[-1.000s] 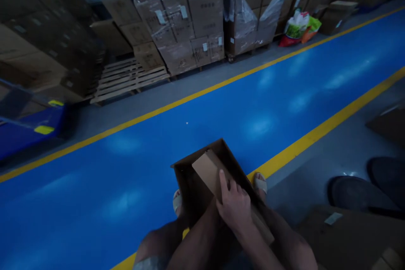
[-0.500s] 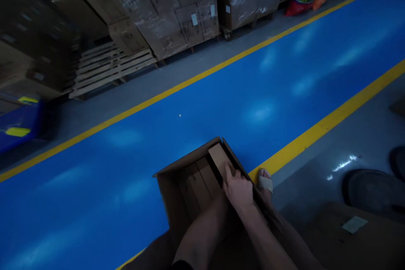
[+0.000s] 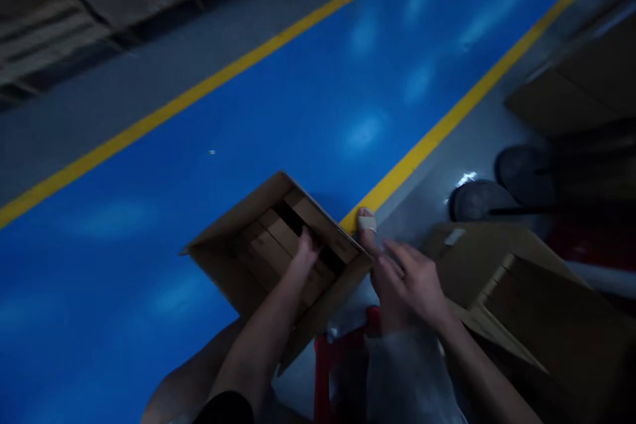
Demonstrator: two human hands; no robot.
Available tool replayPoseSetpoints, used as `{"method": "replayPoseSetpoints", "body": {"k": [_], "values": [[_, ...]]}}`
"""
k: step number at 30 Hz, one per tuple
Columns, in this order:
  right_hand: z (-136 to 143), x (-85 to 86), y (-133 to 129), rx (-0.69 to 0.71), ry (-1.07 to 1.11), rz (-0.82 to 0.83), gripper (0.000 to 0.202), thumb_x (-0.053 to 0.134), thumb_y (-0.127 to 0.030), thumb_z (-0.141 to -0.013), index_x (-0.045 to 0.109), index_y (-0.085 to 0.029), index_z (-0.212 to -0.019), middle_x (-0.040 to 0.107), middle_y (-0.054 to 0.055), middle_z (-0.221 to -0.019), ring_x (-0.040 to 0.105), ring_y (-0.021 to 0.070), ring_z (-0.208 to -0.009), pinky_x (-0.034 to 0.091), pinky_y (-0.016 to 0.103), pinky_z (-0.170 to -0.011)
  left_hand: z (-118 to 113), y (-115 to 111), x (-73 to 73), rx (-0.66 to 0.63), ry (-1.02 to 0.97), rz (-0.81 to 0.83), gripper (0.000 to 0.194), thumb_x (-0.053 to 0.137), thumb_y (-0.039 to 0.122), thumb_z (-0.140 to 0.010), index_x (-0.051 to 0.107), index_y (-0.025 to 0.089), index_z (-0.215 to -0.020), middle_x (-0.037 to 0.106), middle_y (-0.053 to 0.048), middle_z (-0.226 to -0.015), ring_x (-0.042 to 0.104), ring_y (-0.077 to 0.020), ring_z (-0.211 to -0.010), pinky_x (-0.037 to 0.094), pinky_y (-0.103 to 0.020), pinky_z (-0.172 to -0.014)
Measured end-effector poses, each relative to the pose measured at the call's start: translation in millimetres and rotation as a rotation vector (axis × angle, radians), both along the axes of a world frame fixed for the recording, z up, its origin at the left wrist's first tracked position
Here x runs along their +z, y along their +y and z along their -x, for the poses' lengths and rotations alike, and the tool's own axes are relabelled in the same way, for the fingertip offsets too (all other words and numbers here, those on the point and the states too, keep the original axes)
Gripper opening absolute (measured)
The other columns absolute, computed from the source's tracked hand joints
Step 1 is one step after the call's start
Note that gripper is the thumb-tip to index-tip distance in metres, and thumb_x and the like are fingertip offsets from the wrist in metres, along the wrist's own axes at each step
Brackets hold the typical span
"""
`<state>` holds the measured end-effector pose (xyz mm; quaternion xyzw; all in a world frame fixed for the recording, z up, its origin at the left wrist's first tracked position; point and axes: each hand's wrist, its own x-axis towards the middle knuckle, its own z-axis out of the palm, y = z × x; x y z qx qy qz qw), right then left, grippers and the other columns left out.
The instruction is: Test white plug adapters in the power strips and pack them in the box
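An open cardboard carton stands tilted in front of me, with several flat brown boxes side by side inside. Another slim brown box lies along its right wall, with a dark gap beside it. My left hand reaches into the carton at this gap, against the slim box; its fingertips are partly hidden, so its grip is unclear. Outside the carton, just right of its corner, my right hand hovers with fingers apart and nothing in them.
Blue floor runs between yellow lines. My sandalled foot is beside the carton. On the right are another open carton and dark round bases. Something red stands below. A wooden pallet is at upper left.
My right hand has left the slim box and moved out of the carton to the right. My left hand now shows at the gap. The view has swung right and down.
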<state>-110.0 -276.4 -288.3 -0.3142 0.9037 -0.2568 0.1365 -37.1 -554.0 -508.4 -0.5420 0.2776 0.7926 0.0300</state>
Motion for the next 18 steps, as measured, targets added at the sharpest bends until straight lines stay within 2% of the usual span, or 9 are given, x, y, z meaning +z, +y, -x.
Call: {"method": "replayPoseSetpoints", "body": {"k": [2,3,4,5,6,9,12,15,18], "values": [[-20.5,-1.8,96.9,-0.254,-0.038,-0.09,0.042,0.054,-0.044,-0.11,0.067,-0.021,-0.142,0.08,0.012,-0.124,0.078,0.0242,-0.107,0.061,0.036,-0.098,-14.7,12.8,17.3,0.001,-0.097,0.062,0.04,0.049,0.05,-0.114,0.058,0.031,-0.148,0.055,-0.01,-0.165,0.063,-0.0229,-0.141,0.06,-0.032,-0.101],[-37.6,-6.7,140.9,-0.346,-0.054,-0.212,0.04,0.052,-0.043,-0.11,0.07,-0.019,-0.137,0.081,0.012,-0.116,0.079,0.0255,-0.101,0.062,0.036,-0.092,-25.3,17.3,28.4,-0.013,-0.114,0.107,0.038,0.054,0.045,-0.112,0.058,0.03,-0.147,0.058,-0.011,-0.162,0.065,-0.0217,-0.137,0.06,-0.031,-0.101],[-58.4,-13.6,178.9,-0.392,-0.066,-0.362,0.04,0.049,-0.041,-0.11,0.072,-0.019,-0.133,0.081,0.013,-0.113,0.078,0.0276,-0.102,0.062,0.037,-0.092,-38.1,21.0,41.4,-0.039,-0.105,0.166,0.037,0.06,0.042,-0.109,0.061,0.028,-0.144,0.063,-0.011,-0.155,0.069,-0.0213,-0.131,0.06,-0.031,-0.1],[-81.6,-22.0,209.3,-0.372,-0.086,-0.473,0.041,0.044,-0.036,-0.11,0.072,-0.018,-0.134,0.08,0.014,-0.118,0.077,0.0288,-0.11,0.06,0.038,-0.096,-53.0,24.6,56.0,-0.078,-0.074,0.233,0.036,0.066,0.04,-0.106,0.065,0.026,-0.139,0.068,-0.012,-0.147,0.072,-0.0211,-0.124,0.061,-0.032,-0.099],[-106.1,-31.3,232.0,-0.368,-0.106,-0.505,0.043,0.041,-0.031,-0.11,0.073,-0.017,-0.134,0.079,0.015,-0.124,0.074,0.0296,-0.117,0.058,0.038,-0.1,-69.6,28.8,71.9,-0.125,-0.04,0.297,0.037,0.072,0.04,-0.102,0.068,0.024,-0.135,0.073,-0.012,-0.139,0.075,-0.0212,-0.118,0.061,-0.033,-0.098],[-174.9,-58.2,265.2,-0.349,-0.172,-0.528,0.045,0.038,-0.022,-0.108,0.074,-0.022,-0.135,0.078,0.009,-0.127,0.071,0.027,-0.121,0.054,0.035,-0.101,-123.0,47.8,120.1,-0.268,0.002,0.439,0.048,0.083,0.046,-0.092,0.072,0.019,-0.129,0.079,-0.012,-0.124,0.078,-0.0225,-0.11,0.062,-0.035,-0.096],[-222.2,-80.6,285.0,-0.409,-0.212,-0.582,0.05,0.044,-0.014,-0.101,0.07,-0.021,-0.142,0.074,0.011,-0.134,0.069,0.03,-0.124,0.053,0.038,-0.101,-171.4,71.9,156.5,-0.363,-0.041,0.534,0.067,0.091,0.058,-0.08,0.072,0.017,-0.13,0.081,-0.012,-0.121,0.079,-0.0259,-0.109,0.064,-0.037,-0.095],[-247.7,-104.5,316.8,-0.513,-0.239,-0.666,0.061,0.049,-0.008,-0.092,0.063,-0.013,-0.151,0.065,0.022,-0.146,0.063,0.0364,-0.133,0.051,0.045,-0.104,-210.0,88.8,177.4,-0.44,-0.073,0.604,0.085,0.094,0.073,-0.066,0.073,0.017,-0.126,0.081,-0.013,-0.121,0.08,-0.0291,-0.107,0.066,-0.038,-0.091],[-260.1,-131.5,345.5,-0.56,-0.265,-0.717,0.065,0.052,-0.008,-0.087,0.062,-0.009,-0.152,0.061,0.028,-0.146,0.06,0.0392,-0.133,0.047,0.049,-0.11,-240.1,95.1,190.0,-0.513,-0.123,0.639,0.093,0.095,0.08,-0.057,0.074,0.018,-0.123,0.083,-0.013,-0.116,0.081,-0.0323,-0.106,0.067,-0.041,-0.089]]}}
